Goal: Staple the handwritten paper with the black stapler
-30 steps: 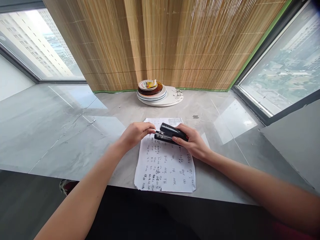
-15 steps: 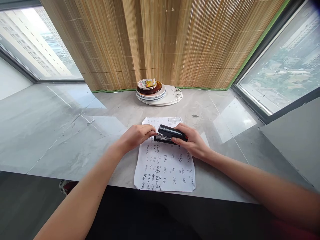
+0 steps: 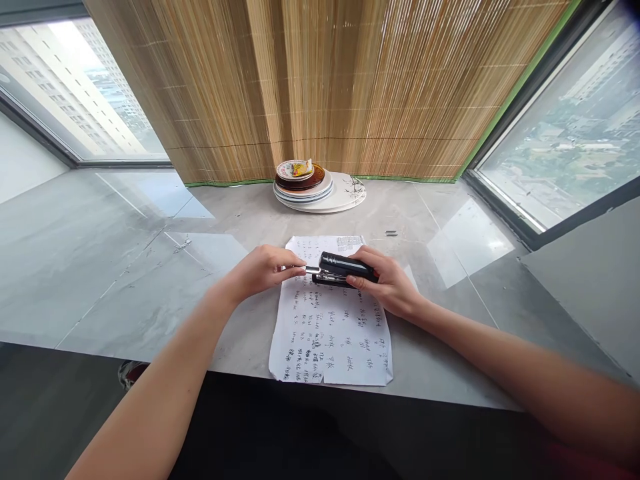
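Observation:
A black stapler [image 3: 346,266] lies in the grip of my right hand [image 3: 387,277], thumb along its near side and fingers over the top. Its top and base stand slightly apart at the left end. From that end a thin silver metal slide [image 3: 313,270] sticks out. My left hand [image 3: 270,268] pinches the slide's outer tip between thumb and fingers. Beneath both hands a white sheet of paper [image 3: 333,363] with handwritten lines lies on the grey counter [image 3: 240,353]. My right fingers hide the stapler's rear end.
Behind the paper, stacked plates [image 3: 304,195] rest on a white oval platter [image 3: 353,193], topped by a small yellow packet [image 3: 301,169]. Two short grey strips [image 3: 391,233] lie right of the paper; small metallic bits [image 3: 183,245] lie left. A bamboo blind [image 3: 320,87] hangs at the back.
My left hand has drawn slightly left, and the silver slide now shows between its fingers and the stapler. My right hand keeps its hold on the stapler.

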`<act>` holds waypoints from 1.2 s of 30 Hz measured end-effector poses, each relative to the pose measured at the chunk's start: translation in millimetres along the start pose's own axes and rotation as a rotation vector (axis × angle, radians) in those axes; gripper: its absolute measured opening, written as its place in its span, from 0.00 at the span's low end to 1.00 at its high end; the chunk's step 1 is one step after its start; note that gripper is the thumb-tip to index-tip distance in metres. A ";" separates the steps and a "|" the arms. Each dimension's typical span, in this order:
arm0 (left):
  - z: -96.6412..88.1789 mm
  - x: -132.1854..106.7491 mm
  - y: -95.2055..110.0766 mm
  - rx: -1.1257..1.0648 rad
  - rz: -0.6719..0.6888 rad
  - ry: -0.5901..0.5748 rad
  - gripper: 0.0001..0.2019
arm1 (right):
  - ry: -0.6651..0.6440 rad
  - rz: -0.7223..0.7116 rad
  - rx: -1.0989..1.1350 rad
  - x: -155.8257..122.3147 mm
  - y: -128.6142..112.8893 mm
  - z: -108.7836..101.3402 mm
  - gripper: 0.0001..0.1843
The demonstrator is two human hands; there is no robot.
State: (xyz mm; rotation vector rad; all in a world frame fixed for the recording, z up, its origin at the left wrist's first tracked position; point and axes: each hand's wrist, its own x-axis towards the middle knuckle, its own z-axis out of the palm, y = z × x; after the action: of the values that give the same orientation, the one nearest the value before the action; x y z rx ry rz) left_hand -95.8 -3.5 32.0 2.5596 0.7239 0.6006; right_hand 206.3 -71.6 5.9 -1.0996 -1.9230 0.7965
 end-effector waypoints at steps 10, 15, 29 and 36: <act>-14.7 -7.3 -8.0 -0.290 0.021 0.053 0.09 | -0.012 -0.081 0.105 -0.1 4.5 -5.9 0.09; 12.4 6.1 17.6 -0.316 0.118 0.146 0.07 | -0.051 -0.213 0.149 -5.5 -5.9 -0.8 0.11; -10.2 -0.2 -26.3 0.050 -0.303 0.271 0.17 | -0.118 -0.059 -0.055 -2.6 -21.5 38.8 0.07; -9.3 -3.2 -24.1 0.313 -0.325 0.036 0.15 | -0.163 -0.013 -0.198 -14.5 -13.5 17.7 0.08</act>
State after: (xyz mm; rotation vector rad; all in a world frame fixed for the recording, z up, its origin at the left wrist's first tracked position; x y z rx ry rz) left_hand -112.3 15.9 26.9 2.6232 1.3050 0.4559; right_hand 190.6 -92.8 3.3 -1.1688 -2.1809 0.7193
